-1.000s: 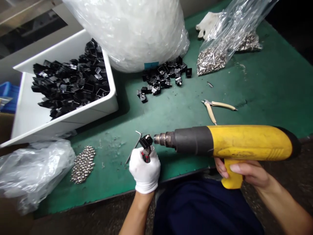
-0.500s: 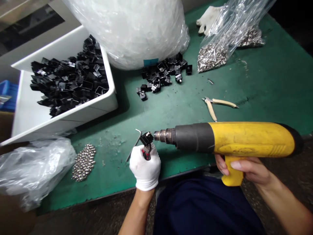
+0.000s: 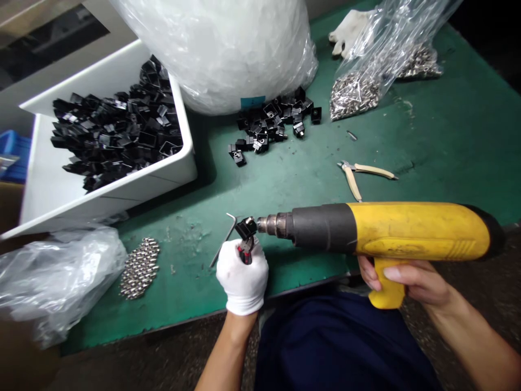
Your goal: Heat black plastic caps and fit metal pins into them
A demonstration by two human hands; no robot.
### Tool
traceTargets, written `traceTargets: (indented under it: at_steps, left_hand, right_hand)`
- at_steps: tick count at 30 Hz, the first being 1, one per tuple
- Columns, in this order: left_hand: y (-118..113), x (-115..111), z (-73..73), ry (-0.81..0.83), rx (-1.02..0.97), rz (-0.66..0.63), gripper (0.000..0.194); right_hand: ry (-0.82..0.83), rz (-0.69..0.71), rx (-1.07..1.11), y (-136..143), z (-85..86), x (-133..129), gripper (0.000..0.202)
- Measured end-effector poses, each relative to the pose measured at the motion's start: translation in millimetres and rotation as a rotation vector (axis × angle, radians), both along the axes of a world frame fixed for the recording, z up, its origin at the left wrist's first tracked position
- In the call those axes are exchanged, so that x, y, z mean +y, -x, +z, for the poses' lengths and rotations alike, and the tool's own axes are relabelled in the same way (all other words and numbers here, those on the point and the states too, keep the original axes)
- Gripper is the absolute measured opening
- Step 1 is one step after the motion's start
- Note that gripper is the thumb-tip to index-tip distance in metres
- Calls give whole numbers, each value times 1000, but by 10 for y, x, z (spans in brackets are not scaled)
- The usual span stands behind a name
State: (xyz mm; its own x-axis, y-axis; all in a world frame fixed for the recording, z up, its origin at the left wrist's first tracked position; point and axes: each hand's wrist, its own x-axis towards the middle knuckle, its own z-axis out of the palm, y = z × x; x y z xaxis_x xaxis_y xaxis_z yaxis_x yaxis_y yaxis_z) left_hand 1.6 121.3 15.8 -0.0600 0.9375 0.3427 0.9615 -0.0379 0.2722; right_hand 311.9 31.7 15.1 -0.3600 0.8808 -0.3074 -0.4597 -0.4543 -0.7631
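My left hand [image 3: 243, 279], in a white glove, is closed around red-handled pliers [image 3: 246, 253]. A black plastic part [image 3: 246, 228] with a small metal piece sits at the jaws of these pliers. My bare right hand [image 3: 415, 279] grips the yellow heat gun [image 3: 419, 231] by its handle. The gun's stepped metal nozzle points left, its tip right beside the black part; whether they touch I cannot tell. Behind my left hand a hex key [image 3: 223, 241] lies on the green table.
A white bin [image 3: 189, 136] holds many black parts; more black parts [image 3: 271, 125] lie loose by a large plastic bag [image 3: 236, 49]. Cream-handled cutters [image 3: 354, 174], bags of metal fittings [image 3: 354, 95], a glove [image 3: 350, 30], metal pieces [image 3: 140, 269] and a crumpled bag [image 3: 61, 271] lie around the green table [image 3: 309, 168].
Both hands keep their grips and the heat gun stays at the black part. The whole view has shifted very slightly; nothing else visibly differs.
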Motion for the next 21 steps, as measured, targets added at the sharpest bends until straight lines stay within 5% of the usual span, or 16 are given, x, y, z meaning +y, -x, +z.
traceTargets:
  at_steps: [21]
  left_hand:
    - [1, 7, -5, -21, 26, -28, 25]
  right_hand:
    - [31, 0, -13, -2, 41, 25, 27]
